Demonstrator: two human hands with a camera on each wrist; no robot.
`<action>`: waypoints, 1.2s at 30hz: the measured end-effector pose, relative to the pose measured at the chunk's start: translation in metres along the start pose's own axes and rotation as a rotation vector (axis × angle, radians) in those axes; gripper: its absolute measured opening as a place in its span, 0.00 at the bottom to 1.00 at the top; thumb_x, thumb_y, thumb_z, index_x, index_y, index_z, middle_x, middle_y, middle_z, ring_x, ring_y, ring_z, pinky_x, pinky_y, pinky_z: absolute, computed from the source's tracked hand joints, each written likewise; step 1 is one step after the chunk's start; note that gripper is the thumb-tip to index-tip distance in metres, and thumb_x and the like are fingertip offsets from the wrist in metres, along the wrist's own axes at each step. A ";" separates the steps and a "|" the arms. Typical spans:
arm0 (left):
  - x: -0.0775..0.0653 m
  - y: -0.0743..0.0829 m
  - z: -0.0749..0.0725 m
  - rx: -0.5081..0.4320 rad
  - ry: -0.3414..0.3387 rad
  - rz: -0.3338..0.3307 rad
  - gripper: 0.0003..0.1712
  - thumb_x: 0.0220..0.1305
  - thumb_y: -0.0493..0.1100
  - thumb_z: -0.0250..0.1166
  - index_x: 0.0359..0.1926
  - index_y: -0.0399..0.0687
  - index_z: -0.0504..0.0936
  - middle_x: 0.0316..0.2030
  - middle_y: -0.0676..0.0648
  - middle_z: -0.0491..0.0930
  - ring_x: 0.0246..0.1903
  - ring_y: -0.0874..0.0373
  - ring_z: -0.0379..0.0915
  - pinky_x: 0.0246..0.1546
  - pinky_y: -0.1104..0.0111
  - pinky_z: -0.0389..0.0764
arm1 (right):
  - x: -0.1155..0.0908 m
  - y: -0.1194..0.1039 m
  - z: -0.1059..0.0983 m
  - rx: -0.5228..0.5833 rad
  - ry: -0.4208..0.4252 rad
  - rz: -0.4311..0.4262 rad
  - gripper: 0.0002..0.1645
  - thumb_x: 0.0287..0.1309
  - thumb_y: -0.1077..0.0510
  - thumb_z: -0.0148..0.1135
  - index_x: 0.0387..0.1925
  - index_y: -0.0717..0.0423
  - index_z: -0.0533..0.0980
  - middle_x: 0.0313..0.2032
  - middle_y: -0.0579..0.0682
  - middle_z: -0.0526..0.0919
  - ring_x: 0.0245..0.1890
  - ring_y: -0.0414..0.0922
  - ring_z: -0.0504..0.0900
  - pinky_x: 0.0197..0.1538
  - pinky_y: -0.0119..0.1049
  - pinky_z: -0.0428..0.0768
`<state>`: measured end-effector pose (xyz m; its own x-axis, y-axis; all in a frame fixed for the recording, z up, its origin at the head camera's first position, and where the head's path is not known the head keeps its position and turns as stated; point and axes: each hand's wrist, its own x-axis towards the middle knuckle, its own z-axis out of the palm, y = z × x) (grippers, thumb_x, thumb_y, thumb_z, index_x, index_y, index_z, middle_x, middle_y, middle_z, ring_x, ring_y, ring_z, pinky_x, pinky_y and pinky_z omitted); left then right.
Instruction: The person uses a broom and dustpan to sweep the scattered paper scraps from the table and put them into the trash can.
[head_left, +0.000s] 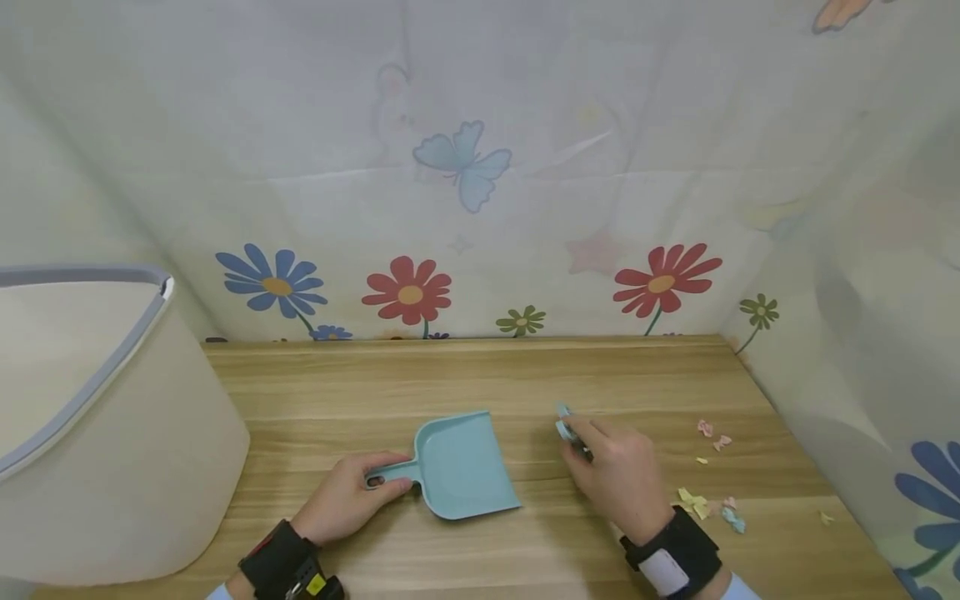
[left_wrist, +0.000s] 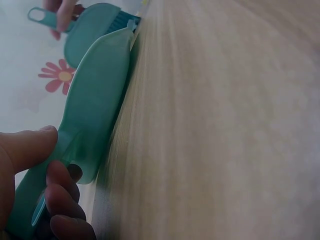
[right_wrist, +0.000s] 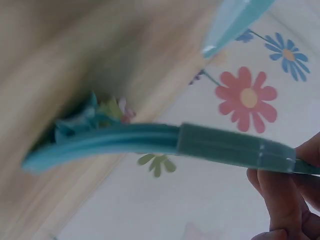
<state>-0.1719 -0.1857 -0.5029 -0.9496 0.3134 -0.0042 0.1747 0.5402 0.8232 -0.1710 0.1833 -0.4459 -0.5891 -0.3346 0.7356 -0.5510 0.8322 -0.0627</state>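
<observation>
My left hand (head_left: pixel 341 500) grips the handle of a light blue dustpan (head_left: pixel 463 467), thumb on top and fingers curled beneath in the left wrist view. The pan lies low over the wooden table, its wide edge facing right. To its right, my right hand (head_left: pixel 621 479) holds a small matching brush (right_wrist: pixel 220 146) by its handle, mostly hidden under the hand in the head view. Its blue bristles (left_wrist: pixel 125 22) point down at the tabletop. In the right wrist view, blue, yellow and pink scraps (right_wrist: pixel 111 111) show beside the bristles.
Small crumpled pink scraps (head_left: pixel 705 428), a yellow scrap (head_left: pixel 693 502) and a blue scrap (head_left: pixel 733 520) lie right of my right hand. A large white bin (head_left: pixel 150 467) with a grey rim stands at the left. A flower-printed curtain (head_left: pixel 525 208) borders the wooden table (head_left: pixel 337 375).
</observation>
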 end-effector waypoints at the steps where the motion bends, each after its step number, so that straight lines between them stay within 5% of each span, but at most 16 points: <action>1: 0.000 0.000 0.000 0.006 0.002 0.002 0.24 0.67 0.57 0.71 0.60 0.54 0.86 0.59 0.49 0.85 0.62 0.52 0.79 0.57 0.66 0.80 | 0.005 -0.001 0.002 0.018 0.002 0.015 0.14 0.43 0.67 0.81 0.36 0.61 0.88 0.23 0.49 0.87 0.17 0.36 0.78 0.20 0.30 0.73; 8: 0.000 0.001 0.000 0.022 0.008 0.000 0.22 0.68 0.55 0.71 0.60 0.56 0.86 0.59 0.51 0.85 0.63 0.52 0.78 0.60 0.58 0.80 | 0.029 0.011 0.003 0.155 0.018 0.127 0.07 0.53 0.68 0.75 0.36 0.64 0.85 0.25 0.56 0.89 0.21 0.43 0.86 0.21 0.31 0.80; 17: 0.001 0.002 0.000 0.012 -0.003 -0.010 0.22 0.68 0.55 0.71 0.60 0.54 0.86 0.59 0.50 0.85 0.63 0.52 0.78 0.60 0.60 0.80 | 0.039 0.055 -0.033 0.339 -0.097 0.255 0.06 0.57 0.67 0.75 0.37 0.58 0.87 0.29 0.50 0.89 0.26 0.37 0.81 0.27 0.27 0.77; 23: 0.000 0.003 -0.001 0.017 0.004 -0.025 0.22 0.68 0.54 0.71 0.59 0.53 0.86 0.58 0.50 0.85 0.63 0.52 0.78 0.60 0.58 0.80 | 0.038 0.067 -0.048 0.492 -0.364 0.203 0.06 0.60 0.63 0.74 0.37 0.49 0.88 0.29 0.39 0.88 0.28 0.32 0.78 0.31 0.30 0.77; 29: 0.000 0.004 -0.001 0.027 0.010 -0.033 0.22 0.68 0.54 0.71 0.59 0.54 0.86 0.58 0.51 0.86 0.62 0.52 0.79 0.61 0.56 0.80 | 0.036 0.066 -0.037 0.626 -0.589 0.105 0.01 0.65 0.54 0.72 0.35 0.44 0.86 0.29 0.34 0.83 0.30 0.32 0.78 0.33 0.30 0.78; 36: 0.000 0.003 0.000 0.022 0.008 -0.025 0.22 0.68 0.56 0.71 0.59 0.55 0.86 0.58 0.51 0.86 0.63 0.52 0.79 0.61 0.55 0.80 | 0.032 0.060 -0.023 0.614 -0.603 0.105 0.03 0.67 0.56 0.69 0.37 0.42 0.84 0.28 0.33 0.78 0.29 0.35 0.76 0.31 0.30 0.76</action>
<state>-0.1712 -0.1841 -0.5005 -0.9557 0.2937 -0.0200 0.1565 0.5646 0.8104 -0.2090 0.2335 -0.4106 -0.7720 -0.5914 0.2328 -0.5952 0.5441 -0.5914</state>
